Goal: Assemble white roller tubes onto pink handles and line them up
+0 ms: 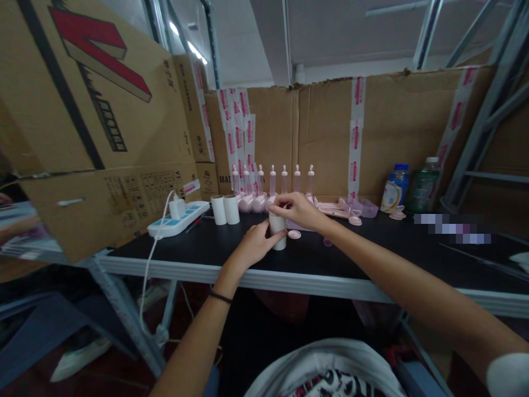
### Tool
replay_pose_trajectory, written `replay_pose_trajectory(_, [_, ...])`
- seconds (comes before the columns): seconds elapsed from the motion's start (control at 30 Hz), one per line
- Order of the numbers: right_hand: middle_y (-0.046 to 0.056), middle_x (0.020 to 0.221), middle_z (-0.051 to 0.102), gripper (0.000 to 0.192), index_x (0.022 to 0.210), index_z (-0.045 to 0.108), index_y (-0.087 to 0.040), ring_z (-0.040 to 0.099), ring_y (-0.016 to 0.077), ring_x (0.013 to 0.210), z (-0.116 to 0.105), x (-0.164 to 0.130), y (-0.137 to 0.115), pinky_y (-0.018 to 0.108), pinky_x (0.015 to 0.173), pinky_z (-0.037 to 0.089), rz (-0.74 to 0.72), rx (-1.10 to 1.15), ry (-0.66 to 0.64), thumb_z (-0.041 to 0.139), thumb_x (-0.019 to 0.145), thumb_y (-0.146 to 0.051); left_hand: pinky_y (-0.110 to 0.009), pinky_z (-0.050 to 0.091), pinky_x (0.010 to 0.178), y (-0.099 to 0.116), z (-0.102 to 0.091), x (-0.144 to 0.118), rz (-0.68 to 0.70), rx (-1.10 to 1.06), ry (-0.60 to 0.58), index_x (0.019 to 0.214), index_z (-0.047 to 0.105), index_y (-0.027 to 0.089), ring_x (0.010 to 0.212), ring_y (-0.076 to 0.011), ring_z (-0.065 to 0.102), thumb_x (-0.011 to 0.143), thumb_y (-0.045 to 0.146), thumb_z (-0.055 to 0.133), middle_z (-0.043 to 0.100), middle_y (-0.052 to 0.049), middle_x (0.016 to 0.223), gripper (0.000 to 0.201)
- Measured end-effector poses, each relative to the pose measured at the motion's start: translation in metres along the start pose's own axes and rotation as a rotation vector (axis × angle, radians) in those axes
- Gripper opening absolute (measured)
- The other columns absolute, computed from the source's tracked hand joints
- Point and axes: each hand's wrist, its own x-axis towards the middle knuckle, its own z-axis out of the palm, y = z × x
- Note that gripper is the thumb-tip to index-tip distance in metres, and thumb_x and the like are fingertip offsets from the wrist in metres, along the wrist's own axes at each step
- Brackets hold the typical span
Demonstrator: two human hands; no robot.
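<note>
Matte white, open-looking cylinder, material uncertain (pixel 278 224), stands upright near the front edge of the black-topped desk (pixel 243 248); whether its base bears on the surface cannot be told.

Left hand (pixel 256 242): fingers closed around the cylinder's side, thumb across the near face. Right hand (pixel 301 210): fingers bent over the top rim; whether they pinch the rim or something small there is hidden.

Risks, as judged:
1. Tilt or slip. Cause: uneven push from above while the left grip is low and one-sided.
2. Dented wall, if it is thin. Cause: thumb squeezing too hard.
3. Knock-on. The row of pale pink plastic pieces with slim upright bottles (pixel 273 182) stands close behind the right fingers; a backward slip could topple the nearest.
4. Small flat pale pink disc (pixel 295 235), just beside the cylinder, could be swept aside by the right wrist dropping.
5. Two spare white cylinders (pixel 225 210) stand to the left, side by side; a wide left elbow or hand swing could tip both.
</note>
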Motion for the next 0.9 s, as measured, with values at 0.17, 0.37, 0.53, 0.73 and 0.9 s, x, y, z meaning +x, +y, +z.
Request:
replay_pose_trajectory(0.17, [0.0,0.071,0.064,0.034,0.074,0.069,-0.014,0.056,0.0137,0.071,-0.005,0.005,-0.001,0.024,0.066,0.04,-0.021,0.002,-0.068,0.059,0.094,-0.04,-0.039,0.055,0.088,0.001,0.0,0.0,-0.002,-0.012,0.027,0.11,0.072,0.021,0.102,-0.0333,0.073,0.091,0.047,0.066,0.079,-0.011,0.106,0.033])
replay_pose_trajectory(0.37, [-0.001,0.069,0.059,0.036,0.073,0.065,-0.014,0.053,0.013,0.07,-0.003,0.006,0.004,0.024,0.065,0.038,-0.055,0.026,-0.097,0.058,0.095,-0.041,-0.038,0.055,0.087,-0.001,0.0,-0.001,-0.014,-0.007,0.008,0.108,0.071,0.02,0.1,-0.0329,0.073,0.092,0.049,0.063,0.079,-0.011,0.105,0.034])
replay_pose_trajectory(0.53, [-0.002,0.07,0.055,0.035,0.073,0.06,-0.015,0.051,0.0125,0.07,0.005,0.004,0.011,0.024,0.065,0.037,-0.044,0.095,-0.061,0.058,0.096,-0.042,-0.038,0.053,0.088,-0.003,0.0,-0.001,-0.039,0.024,-0.003,0.111,0.069,0.019,0.101,-0.0327,0.073,0.092,0.054,0.061,0.078,-0.011,0.106,0.04])
replay_pose_trajectory(0.73, [-0.002,0.07,0.058,0.034,0.077,0.064,-0.015,0.05,0.0122,0.068,0.011,0.003,0.016,0.024,0.063,0.036,-0.011,0.105,0.007,0.057,0.097,-0.042,-0.04,0.054,0.091,-0.004,-0.002,0.002,-0.044,0.013,-0.006,0.115,0.069,0.021,0.101,-0.0323,0.073,0.092,0.056,0.061,0.078,-0.01,0.108,0.043])
replay_pose_trajectory(0.9, [0.005,0.087,0.074,0.036,0.094,0.071,-0.013,0.064,0.0148,0.078,-0.006,0.008,0.018,0.024,0.071,0.043,0.037,0.155,0.118,0.052,0.101,-0.042,-0.042,0.052,0.099,-0.002,-0.005,0.003,-0.019,0.003,-0.021,0.122,0.067,0.023,0.109,-0.0319,0.072,0.093,0.059,0.059,0.077,-0.01,0.116,0.047])
